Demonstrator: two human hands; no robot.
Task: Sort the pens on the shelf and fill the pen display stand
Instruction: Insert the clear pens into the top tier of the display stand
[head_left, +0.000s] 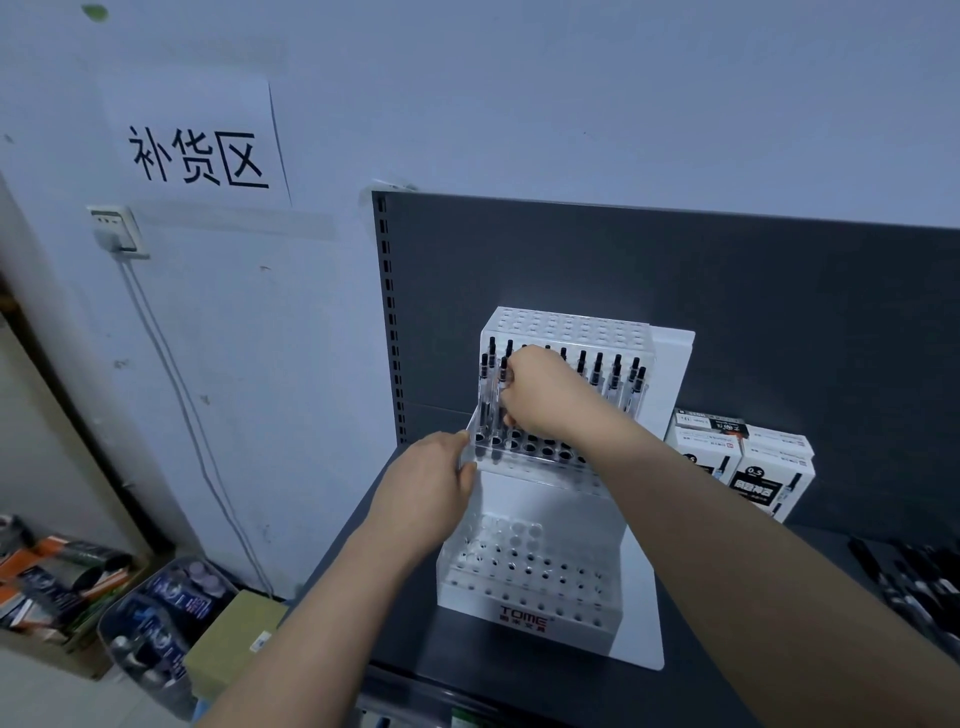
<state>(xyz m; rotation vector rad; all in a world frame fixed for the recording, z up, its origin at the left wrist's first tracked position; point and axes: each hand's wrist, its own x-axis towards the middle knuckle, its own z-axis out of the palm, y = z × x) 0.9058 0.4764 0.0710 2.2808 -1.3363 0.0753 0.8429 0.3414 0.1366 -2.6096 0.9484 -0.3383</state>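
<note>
Filling stand (670, 364) on shelf (415, 639); boxes (748, 462) just right of it, loose pens (914, 582) far right.
My right hand (540, 395) pinches a pen (503, 382) upright, tip down, over the middle tier; my wrist hides part of the pen row (597, 369). Left hand (431, 483) grips that tier's left edge.

We're in dim, cool, bluish light here, soft and even, and we can't make out its source. The white pen display stand (550, 587) shines brightest, with faint glare on its clear tiers. Shadow thickens toward the shelf (467, 644)'s right edge, where the loose pens (914, 587) smear into blur. The wide lens bends the back panel (675, 270) and wall (467, 104). Boxes (62, 577) beyond the shelf's left edge look soft.
</note>
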